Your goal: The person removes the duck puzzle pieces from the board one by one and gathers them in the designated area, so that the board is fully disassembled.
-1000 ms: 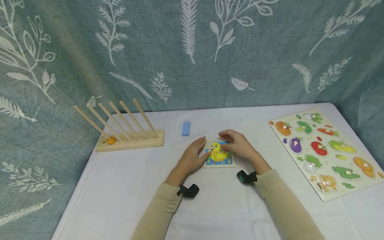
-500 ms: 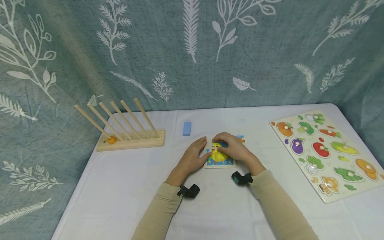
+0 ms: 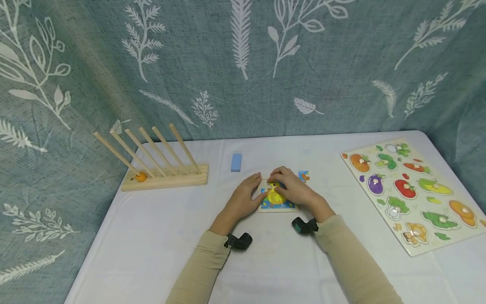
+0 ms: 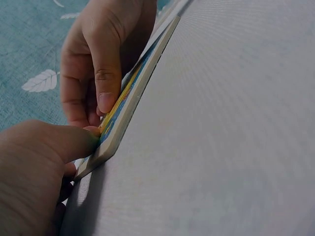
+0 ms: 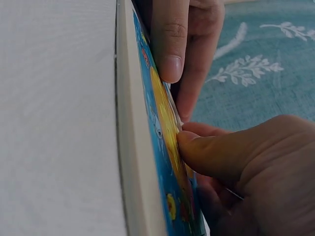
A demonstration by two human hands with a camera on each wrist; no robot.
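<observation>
A small square wooden duck puzzle (image 3: 279, 206), a yellow duck on blue, lies on the white cloth in the head view. My left hand (image 3: 242, 199) holds its left edge, the thumb on the picture. My right hand (image 3: 295, 187) reaches over the upper right of the board, with curled fingers and thumb pinching at the duck's head, which they partly cover. In the right wrist view, the right thumb (image 5: 211, 152) meets the fingers at the yellow surface. Beyond the right hand lies a loose blue and orange puzzle piece (image 3: 304, 176).
A blue block (image 3: 236, 162) lies behind the left hand. At the left stands a wooden peg rack (image 3: 182, 180) with an orange bead (image 3: 141, 177) at one peg's base. A large vegetable knob puzzle (image 3: 414, 211) lies at the right. A green-grey curtain (image 3: 212, 55) hangs behind the table.
My right hand has moved left from the board's upper right corner onto the duck's head. The loose blue and orange piece has come into view beside it. The left hand stays put.
</observation>
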